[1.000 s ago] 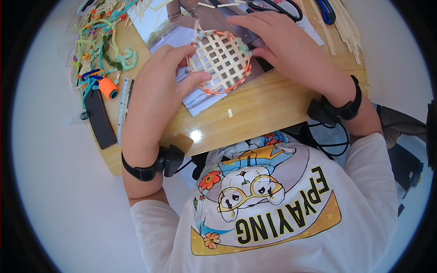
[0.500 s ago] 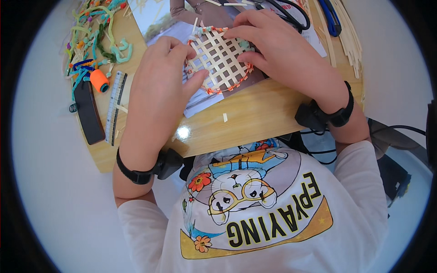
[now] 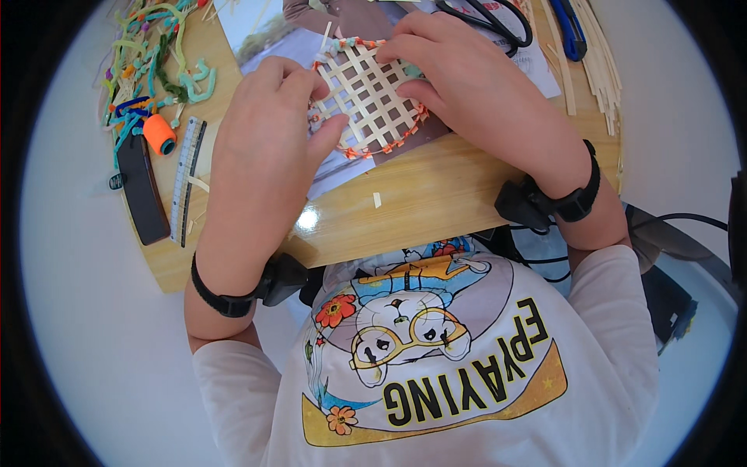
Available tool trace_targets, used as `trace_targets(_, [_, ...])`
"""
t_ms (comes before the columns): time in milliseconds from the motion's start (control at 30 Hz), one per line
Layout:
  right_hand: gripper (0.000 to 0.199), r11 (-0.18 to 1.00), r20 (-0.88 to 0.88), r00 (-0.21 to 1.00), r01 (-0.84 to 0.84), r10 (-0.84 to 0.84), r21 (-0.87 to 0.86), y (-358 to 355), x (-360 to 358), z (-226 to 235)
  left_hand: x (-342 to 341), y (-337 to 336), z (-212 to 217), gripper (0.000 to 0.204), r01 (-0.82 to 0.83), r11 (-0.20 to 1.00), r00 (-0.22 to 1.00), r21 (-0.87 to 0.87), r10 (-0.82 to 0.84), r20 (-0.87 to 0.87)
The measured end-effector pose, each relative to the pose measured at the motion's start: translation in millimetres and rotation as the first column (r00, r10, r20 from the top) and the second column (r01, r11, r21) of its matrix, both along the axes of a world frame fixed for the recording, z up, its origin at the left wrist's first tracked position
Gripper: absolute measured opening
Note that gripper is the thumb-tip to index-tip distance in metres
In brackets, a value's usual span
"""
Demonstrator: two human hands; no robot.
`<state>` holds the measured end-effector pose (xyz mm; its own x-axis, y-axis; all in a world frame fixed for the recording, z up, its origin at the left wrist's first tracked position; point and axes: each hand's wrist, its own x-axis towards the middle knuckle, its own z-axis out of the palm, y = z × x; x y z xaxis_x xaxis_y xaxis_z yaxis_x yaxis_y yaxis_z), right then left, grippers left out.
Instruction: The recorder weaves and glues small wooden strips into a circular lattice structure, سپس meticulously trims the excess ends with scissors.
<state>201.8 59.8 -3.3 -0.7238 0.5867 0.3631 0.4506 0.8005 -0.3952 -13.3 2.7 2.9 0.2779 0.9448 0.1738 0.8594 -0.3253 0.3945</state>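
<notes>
Between my hands is a round woven lattice (image 3: 372, 97) of pale flat strips, its rim wrapped in orange and pale teal. My left hand (image 3: 268, 128) is closed on the lattice's left edge, with thumb and forefinger near the rim. On the opposite side, my right hand (image 3: 455, 74) pinches the upper right rim, its thumb below the fingers. Fingertips of both hands are partly hidden. One loose strip end (image 3: 327, 33) sticks up at the upper left of the rim. Under the lattice lies a printed photo sheet (image 3: 331, 179).
Pipe cleaners (image 3: 163, 58) in many colours heap at the far left. Near them lie an orange thread spool (image 3: 159, 135), a dark flat bar (image 3: 145, 191) and a clear ruler (image 3: 187, 183). Black-handled scissors (image 3: 498, 27), a blue cutter (image 3: 570, 31) and pale strips (image 3: 599, 70) lie right.
The whole table scene has slid slightly left in the picture, hands and lattice with it. Both hands keep their hold on the rim.
</notes>
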Motion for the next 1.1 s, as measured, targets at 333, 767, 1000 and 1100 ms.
trace_targets(333, [0.038, 0.998, -0.019, 1.0, 0.01, -0.012, -0.065, -0.8, 0.5, -0.4, -10.2, 4.9, -1.0, 0.035, -0.014, 1.0, 0.987, -0.025, 0.018, 0.158])
trace_targets(767, [0.041, 0.994, -0.124, 0.992, 0.021, -0.034, -0.106, 1.5, -2.3, -9.4, -16.3, 4.2, 4.1, 0.05, 0.001, 0.993, 0.99, -0.121, 0.015, 0.137])
trace_targets(1000, [0.041, 0.991, -0.099, 0.994, 0.035, -0.048, -0.126, 1.8, -4.0, -10.4, -13.4, 1.3, 2.2, 0.051, -0.016, 0.994, 0.989, -0.104, 0.031, 0.142])
trace_targets(1100, [0.042, 0.99, -0.097, 0.994, 0.037, -0.05, -0.133, 2.0, -3.9, -9.8, -13.0, 1.4, 4.1, 0.051, -0.028, 0.992, 0.991, -0.126, 0.044, 0.124])
